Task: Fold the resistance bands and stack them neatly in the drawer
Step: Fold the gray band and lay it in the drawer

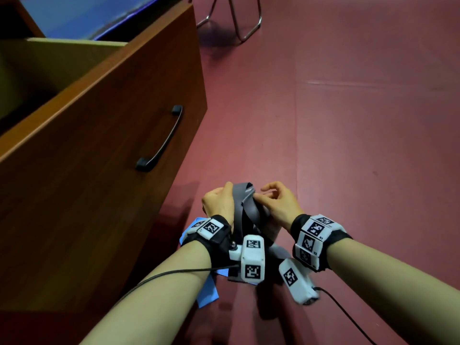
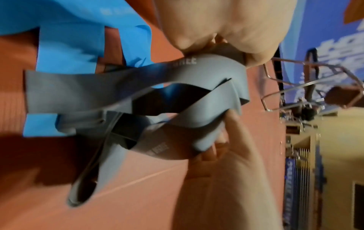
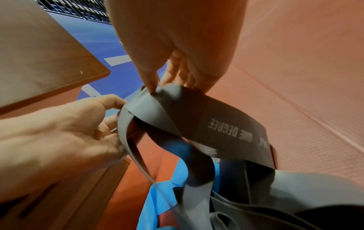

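Observation:
A grey resistance band (image 1: 245,207) hangs twisted between both hands above the red floor, its loops trailing down. My left hand (image 1: 219,200) grips its upper left part, fingers curled round it. At the top fold my right hand (image 1: 273,200) pinches the band (image 3: 197,109) with thumb and fingers. In the left wrist view the grey band (image 2: 197,93) bends over my fingers. A blue band (image 1: 206,292) lies on the floor under my wrists, also blue band (image 2: 69,38). The brown drawer (image 1: 99,115) stands pulled out at the left; its inside is dark.
The drawer front carries a black handle (image 1: 161,138). Metal chair legs (image 1: 239,21) stand on the floor far ahead. Red floor mat (image 1: 348,120) spreads to the right. Cables run from both wrist cameras.

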